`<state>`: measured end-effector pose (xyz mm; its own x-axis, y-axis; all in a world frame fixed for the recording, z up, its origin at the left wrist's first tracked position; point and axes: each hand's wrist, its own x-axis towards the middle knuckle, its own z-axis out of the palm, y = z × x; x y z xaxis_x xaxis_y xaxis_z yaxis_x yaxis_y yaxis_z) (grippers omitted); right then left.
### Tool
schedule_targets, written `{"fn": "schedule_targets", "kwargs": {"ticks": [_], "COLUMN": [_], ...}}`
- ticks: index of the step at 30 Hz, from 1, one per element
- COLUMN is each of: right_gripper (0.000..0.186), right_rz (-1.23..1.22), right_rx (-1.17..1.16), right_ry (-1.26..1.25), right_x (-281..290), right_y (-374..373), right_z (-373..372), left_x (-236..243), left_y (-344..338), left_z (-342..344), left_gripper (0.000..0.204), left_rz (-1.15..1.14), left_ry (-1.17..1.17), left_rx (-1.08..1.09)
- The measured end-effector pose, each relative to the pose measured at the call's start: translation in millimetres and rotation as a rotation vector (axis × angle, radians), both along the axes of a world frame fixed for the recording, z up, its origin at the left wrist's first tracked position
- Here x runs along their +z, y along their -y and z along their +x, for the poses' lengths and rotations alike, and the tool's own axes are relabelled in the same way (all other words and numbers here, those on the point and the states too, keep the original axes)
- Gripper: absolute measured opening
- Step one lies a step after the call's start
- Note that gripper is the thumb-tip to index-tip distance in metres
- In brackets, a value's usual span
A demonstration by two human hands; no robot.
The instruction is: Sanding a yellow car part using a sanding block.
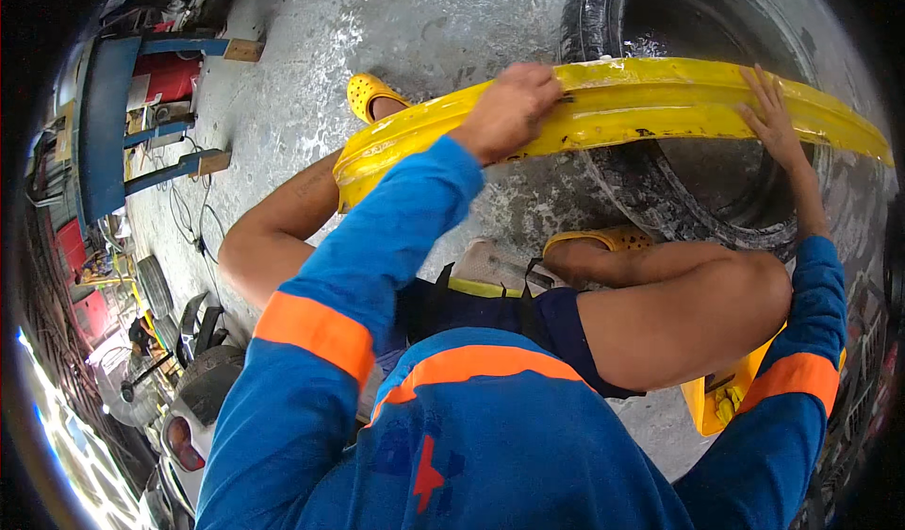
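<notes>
A long yellow strip (641, 101), ribbed and slightly arched, is held crosswise in front of the seated person, above the floor (283, 134) and partly over a big black tyre (650, 190). Whether the tyre is touched by it cannot be told. Its left end is placed beside the left knee (250, 261); its right end is extended past the right hand (778, 124). Pale and dark marks are seen along its surface.

The left hand (514, 110) is set over the strip left of its middle. Its fingers are curled in and partly hidden, so it cannot be told whether they are closed on anything. The right hand is laid against the strip farther right, its fingers open and spread, with nothing gripped between them.

A blue sleeve with an orange band is worn on each arm, and yellow clogs (370, 96) are worn on the feet. A yellow box (698, 407) is partly covered by the right arm. At the left, a blue frame (104, 134) is seen, with black cables (179, 205) strewn near it.
</notes>
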<state>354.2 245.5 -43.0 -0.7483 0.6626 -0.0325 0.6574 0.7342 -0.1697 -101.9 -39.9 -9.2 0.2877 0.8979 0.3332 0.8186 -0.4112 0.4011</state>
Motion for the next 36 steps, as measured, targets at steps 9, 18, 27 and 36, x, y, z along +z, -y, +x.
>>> {"fn": "schedule_targets", "kwargs": {"ticks": [9,18,27,36], "right_gripper": [0.066,0.052,0.057,0.033], "right_rz": [0.017,-0.283,-0.341,-0.575], "right_rx": [0.119,-0.004,-0.164,-0.170], "right_ry": [0.012,-0.211,0.069,0.176], "right_x": [0.4,69.1,42.0,30.7], "right_y": [-10.6,-7.1,49.5,29.1], "right_z": [5.1,-123.6,-281.8,-290.1], "left_x": [34.3,3.1,27.0,24.7], "left_y": [17.8,84.8,179.7,178.0], "left_z": [-2.2,-70.2,-152.1,-149.0], "left_gripper": [0.017,0.021,0.016,0.014], "left_rz": [-0.171,-0.149,-0.095,-0.143], "left_ry": [0.002,0.011,-0.149,-0.009], "left_rx": [0.095,0.237,0.397,0.436]}}
